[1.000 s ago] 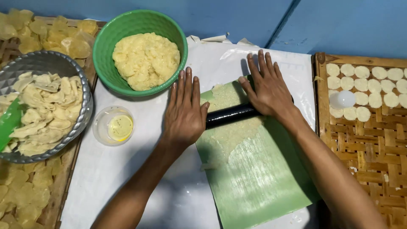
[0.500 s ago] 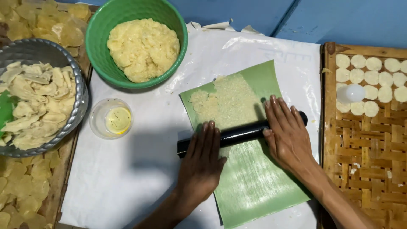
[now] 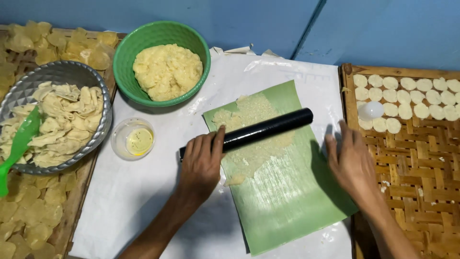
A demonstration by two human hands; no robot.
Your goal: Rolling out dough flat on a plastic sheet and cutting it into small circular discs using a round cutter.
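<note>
Your right hand (image 3: 352, 163) has come off the black roller (image 3: 254, 132), fingers spread beside the green sheet (image 3: 287, 192); your left hand (image 3: 201, 163), flat, stays pressing its end

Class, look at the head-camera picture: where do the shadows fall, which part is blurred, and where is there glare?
Head view: the right hand is smeared by motion blur and casts a dark shadow on the green sheet; the left hand on the black rolling pin is sharper; a pale sheen runs along the pin; the green bowl shadows the white cover.
</note>
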